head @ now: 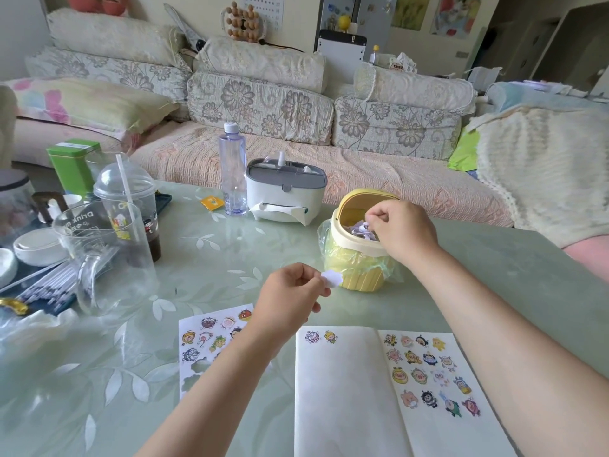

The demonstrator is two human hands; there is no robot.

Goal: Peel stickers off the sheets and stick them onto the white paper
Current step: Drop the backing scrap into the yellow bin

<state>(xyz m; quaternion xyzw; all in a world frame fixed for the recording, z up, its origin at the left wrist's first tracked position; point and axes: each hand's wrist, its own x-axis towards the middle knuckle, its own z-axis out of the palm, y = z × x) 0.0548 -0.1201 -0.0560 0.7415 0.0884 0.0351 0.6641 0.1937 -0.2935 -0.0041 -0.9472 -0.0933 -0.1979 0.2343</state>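
While the right hand reaches over the bin, its grip pinched on a scrap at the open mouth, probably backing to drop, the left hand waits above the desk, pinching a white sticker. Below lie the sheet and white paper, with clear room between; cups crowd the far left edge.

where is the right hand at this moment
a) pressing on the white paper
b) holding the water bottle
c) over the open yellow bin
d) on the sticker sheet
c: the right hand is at the mouth of the small yellow bin, fingers pinched above the paper scraps inside, away from the white paper.
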